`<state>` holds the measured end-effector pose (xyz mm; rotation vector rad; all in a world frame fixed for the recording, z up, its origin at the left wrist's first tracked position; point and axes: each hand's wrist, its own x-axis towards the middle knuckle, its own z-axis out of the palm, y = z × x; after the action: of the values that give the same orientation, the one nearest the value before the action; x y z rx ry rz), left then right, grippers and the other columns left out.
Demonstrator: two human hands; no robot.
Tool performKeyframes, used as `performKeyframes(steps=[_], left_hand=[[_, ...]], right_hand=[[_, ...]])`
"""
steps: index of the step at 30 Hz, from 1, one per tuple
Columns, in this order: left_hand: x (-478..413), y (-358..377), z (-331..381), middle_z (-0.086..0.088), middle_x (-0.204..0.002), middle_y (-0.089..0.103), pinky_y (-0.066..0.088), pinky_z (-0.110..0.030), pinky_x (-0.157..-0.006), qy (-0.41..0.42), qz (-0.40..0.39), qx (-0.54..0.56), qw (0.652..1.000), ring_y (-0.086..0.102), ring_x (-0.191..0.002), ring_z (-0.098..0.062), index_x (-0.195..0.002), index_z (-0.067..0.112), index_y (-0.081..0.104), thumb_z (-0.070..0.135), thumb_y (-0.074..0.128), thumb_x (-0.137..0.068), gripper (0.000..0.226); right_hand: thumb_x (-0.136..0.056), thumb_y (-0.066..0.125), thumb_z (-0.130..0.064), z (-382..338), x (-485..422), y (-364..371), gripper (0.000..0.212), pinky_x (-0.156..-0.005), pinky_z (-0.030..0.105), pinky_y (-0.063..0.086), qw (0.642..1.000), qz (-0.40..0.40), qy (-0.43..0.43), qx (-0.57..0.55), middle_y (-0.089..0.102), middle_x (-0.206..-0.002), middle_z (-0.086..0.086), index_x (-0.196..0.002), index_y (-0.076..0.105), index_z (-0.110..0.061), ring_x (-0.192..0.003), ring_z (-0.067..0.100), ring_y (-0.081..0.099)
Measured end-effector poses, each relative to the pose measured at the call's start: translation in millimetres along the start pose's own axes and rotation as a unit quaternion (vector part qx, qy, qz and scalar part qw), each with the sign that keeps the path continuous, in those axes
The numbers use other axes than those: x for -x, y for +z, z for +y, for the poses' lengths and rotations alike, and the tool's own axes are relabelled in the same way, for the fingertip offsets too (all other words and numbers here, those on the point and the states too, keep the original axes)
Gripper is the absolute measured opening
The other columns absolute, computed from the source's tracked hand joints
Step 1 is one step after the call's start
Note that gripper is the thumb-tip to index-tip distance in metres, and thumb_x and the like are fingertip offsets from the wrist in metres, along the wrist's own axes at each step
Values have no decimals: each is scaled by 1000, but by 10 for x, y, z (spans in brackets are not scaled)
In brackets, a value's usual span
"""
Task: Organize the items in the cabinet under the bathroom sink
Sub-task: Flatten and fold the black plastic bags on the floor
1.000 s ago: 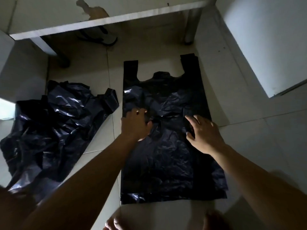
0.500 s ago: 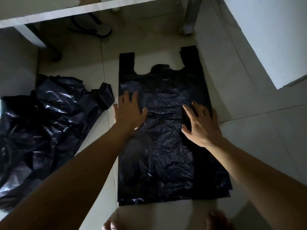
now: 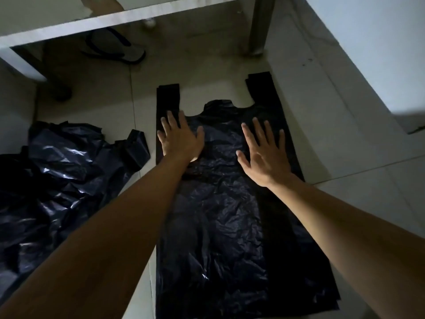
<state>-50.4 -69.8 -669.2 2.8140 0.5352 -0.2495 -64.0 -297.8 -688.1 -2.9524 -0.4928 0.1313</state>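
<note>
Both hands are pressing flat on the black bag [image 3: 220, 215] lying on the floor [image 3: 322, 125]. The left hand [image 3: 180, 139] and right hand [image 3: 266, 155] are spreading their fingers apart, gripping nothing.

Single head cam, looking fwd & steeply down, close over pale tiled floor [image 3: 333, 125]; no 2nd view.

Flat bag [image 3: 230, 215] spread on the floor [image 3: 345, 139], handles pointing away toward the cabinet edge [image 3: 115, 19]. Left hand [image 3: 181, 139] pressed flat on its upper left part, right hand [image 3: 266, 155] flat on its upper right. Crumpled bags [image 3: 57, 180] heaped to the left, just beside. Sandal [image 3: 119, 49] farther back, under the cabinet, between its legs.
</note>
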Motion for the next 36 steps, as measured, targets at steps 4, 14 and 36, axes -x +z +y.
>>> performKeyframes(steps=[4, 14, 36], left_hand=[[-51, 305, -137, -15, -162, -18, -11, -54, -118, 4, 4, -41, 999, -17, -150, -33, -156, 18, -13, 69, 11, -95, 84], [-27, 417, -151, -14, -164, -13, -5, -55, -121, 7, 63, -43, 997, -14, -151, -30, -157, 18, -11, 69, 10, -94, 83], [-5, 433, -148, -12, -164, -11, -1, -54, -121, 3, 83, -36, 996, -12, -151, -28, -157, 19, -9, 67, 11, -95, 81]], right_hand=[[-97, 19, -64, 40, 7, 253, 73, -122, 57, 3, 1000, 18, 18, -16, 2, -168, 5, -160, 4, -29, -154, 28, 1], [-90, 37, -63, 38, -128, 184, 82, -121, 60, 3, 999, 28, 3, -16, 10, -167, 7, -159, 12, -26, -154, 28, 8], [-101, 16, -58, 226, -565, 181, 74, -123, 55, 5, 999, 34, -27, -19, 6, -168, 7, -160, 9, -13, -155, 22, 3]])
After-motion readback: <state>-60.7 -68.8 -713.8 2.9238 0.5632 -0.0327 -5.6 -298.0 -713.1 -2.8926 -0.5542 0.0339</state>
